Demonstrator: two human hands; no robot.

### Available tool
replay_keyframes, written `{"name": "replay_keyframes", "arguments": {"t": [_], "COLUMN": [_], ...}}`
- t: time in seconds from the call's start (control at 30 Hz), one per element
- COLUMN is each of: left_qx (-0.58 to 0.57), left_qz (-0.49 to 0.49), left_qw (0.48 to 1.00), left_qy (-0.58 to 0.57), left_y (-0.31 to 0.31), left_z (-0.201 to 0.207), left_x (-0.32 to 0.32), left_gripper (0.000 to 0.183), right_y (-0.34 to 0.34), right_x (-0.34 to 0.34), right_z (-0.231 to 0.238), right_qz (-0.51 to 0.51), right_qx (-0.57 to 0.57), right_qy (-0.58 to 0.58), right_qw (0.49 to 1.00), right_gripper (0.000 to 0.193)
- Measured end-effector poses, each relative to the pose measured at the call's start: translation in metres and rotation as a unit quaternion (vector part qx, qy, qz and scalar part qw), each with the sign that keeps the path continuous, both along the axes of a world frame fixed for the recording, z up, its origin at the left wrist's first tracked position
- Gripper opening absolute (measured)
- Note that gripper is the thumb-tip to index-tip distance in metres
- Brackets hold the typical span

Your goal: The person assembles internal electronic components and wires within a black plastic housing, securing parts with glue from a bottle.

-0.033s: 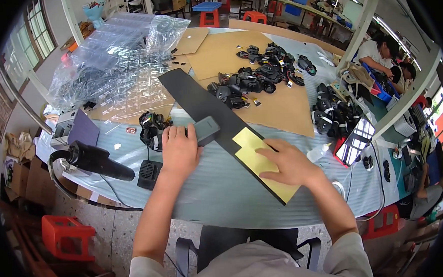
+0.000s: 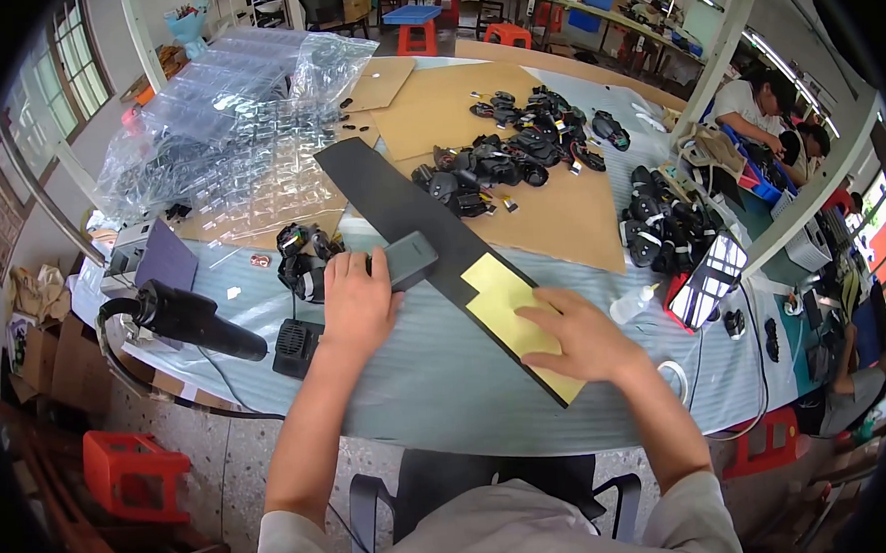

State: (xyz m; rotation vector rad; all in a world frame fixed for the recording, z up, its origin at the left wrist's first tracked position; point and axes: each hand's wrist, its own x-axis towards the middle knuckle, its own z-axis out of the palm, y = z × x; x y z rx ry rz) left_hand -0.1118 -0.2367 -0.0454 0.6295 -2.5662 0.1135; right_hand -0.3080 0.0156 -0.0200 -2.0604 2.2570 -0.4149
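Observation:
A long black strip [image 2: 389, 194] lies diagonally across the table, its near end covered by yellow sticky sheets [image 2: 496, 292]. On these sheets rests my right hand [image 2: 589, 339], palm down with the fingers spread. My left hand [image 2: 357, 303] is closed around the left end of a grey rectangular block [image 2: 413, 259], which overlaps the strip's left edge. Just left of that hand sit a bunch of black parts [image 2: 300, 256] and a small black box with a grille [image 2: 294, 344].
Black moulded parts with wires [image 2: 517, 152] are heaped on brown cardboard [image 2: 571, 232]. Clear plastic packaging [image 2: 239, 107] fills the far left. A black cylindrical tool [image 2: 200, 321] juts in at left. At right are a white bottle [image 2: 633, 305], a phone-like screen [image 2: 709, 281] and more black parts.
My right hand has shifted slightly toward me on the yellow sheets. My left hand and the grey block stay almost where they were.

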Motion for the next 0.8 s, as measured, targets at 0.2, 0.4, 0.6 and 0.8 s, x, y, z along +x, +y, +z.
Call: {"name": "replay_keyframes", "arguments": {"t": [0.2,0.4,0.6,0.8], "left_qx": [0.121,0.198,0.172,0.070], "left_qz": [-0.076,-0.174,-0.184,-0.195], "left_qw": [0.984,0.959,0.954,0.935], "left_qy": [0.104,0.106,0.164,0.287], "left_y": [0.066,0.123,0.131,0.127], "left_z": [0.018,-0.008,-0.010,-0.002], "left_x": [-0.004,-0.008,-0.021,-0.006], "left_gripper": [0.066,0.062,0.063,0.050], "right_y": [0.031,0.014,-0.173,-0.220], "right_x": [0.034,0.022,-0.084,-0.089], "right_z": [-0.008,0.072,0.011,-0.002], "right_qz": [-0.101,-0.044,-0.086,-0.251], "right_qx": [-0.010,0.112,-0.058,-0.157], "right_qy": [0.036,0.039,0.060,-0.148], "right_qw": [0.994,0.992,0.993,0.943], "right_gripper": [0.058,0.035,0.023,0.028]}}
